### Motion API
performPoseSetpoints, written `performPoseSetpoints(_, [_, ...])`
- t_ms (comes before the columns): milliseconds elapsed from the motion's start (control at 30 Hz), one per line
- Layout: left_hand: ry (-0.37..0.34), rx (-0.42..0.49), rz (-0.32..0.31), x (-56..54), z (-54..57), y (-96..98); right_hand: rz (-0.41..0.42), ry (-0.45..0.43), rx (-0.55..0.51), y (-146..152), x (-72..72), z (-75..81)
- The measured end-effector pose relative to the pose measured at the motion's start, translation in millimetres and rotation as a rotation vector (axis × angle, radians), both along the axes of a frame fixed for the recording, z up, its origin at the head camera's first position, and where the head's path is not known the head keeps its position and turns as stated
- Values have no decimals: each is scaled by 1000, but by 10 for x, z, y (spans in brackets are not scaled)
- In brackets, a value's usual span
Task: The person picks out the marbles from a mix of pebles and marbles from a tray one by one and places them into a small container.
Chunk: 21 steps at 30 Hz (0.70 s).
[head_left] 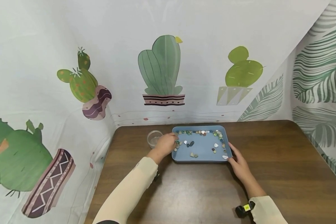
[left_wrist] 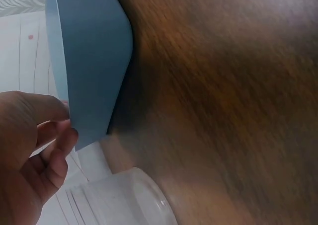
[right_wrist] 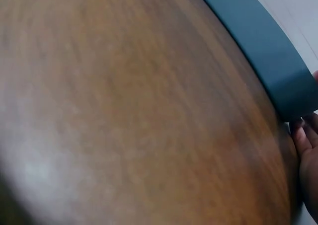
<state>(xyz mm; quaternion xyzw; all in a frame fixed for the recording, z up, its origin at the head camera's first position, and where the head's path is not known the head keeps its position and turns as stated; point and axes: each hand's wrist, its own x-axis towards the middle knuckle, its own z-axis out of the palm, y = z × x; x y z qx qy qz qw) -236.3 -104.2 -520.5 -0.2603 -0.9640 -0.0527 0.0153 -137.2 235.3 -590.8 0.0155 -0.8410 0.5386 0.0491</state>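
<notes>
A blue rectangular tray (head_left: 200, 154) rests on the table, with small pebbles (head_left: 191, 143) of several colours in it. Many of them line its back and side walls, and a few lie loose in the middle and at the front. My left hand (head_left: 165, 145) reaches over the tray's left wall. Its fingertips are at the pebbles there, hidden behind the wall in the left wrist view, so whether they pinch one does not show. At the front right corner, my right hand (head_left: 239, 165) grips the tray, thumb by a white pebble (head_left: 225, 157) and fingers along the outer side.
A clear round container (head_left: 154, 139) stands left of the tray, close beside my left hand. The brown wooden table (head_left: 196, 193) reaches back to a wall hanging (head_left: 201, 68) printed with cacti.
</notes>
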Motion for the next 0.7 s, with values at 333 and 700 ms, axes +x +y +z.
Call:
performPoseSetpoints(333, [-8,-55,-19,-45,-20,37,7,10,-6,-24,59,129])
performPoseSetpoints(700, [50,-59,-7,-70,-130,30,4,12,-27,26,-2,-52])
